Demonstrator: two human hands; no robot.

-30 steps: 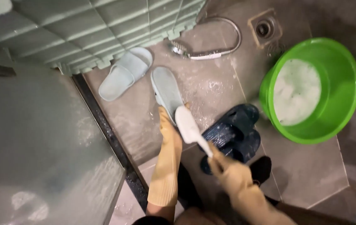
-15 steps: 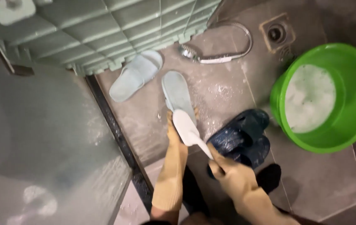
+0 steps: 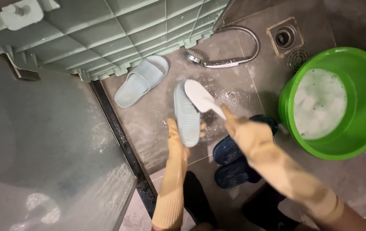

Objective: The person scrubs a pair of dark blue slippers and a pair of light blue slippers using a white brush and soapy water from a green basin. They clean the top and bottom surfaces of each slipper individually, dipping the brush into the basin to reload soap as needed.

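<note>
- The left hand, in a long yellow rubber glove, grips a pale blue slipper by its lower end, ribbed sole turned up toward the camera
- The slipper is held off the floor, above the wet grey tiles, roughly in the middle of the view
- The right hand, gloved the same, is clenched round the handle of a white brush
- The brush head lies against the upper right edge of the slipper, touching it
- A second pale blue slipper lies upright on the floor to the upper left, well apart from the held one
- A pair of dark blue slippers sits on the floor just below the right forearm, partly hidden by it
- A green basin with foamy water stands at the right, near the dark pair
- A chrome shower head with its hose lies on the tiles above the brush
- A square floor drain is set in the tiles above the basin
- A pale green ribbed plastic panel fills the top left
- A frosted glass door covers the left side, its dark track running down beside the left arm
- Soapy spatter shows on the floor around the held slipper
</note>
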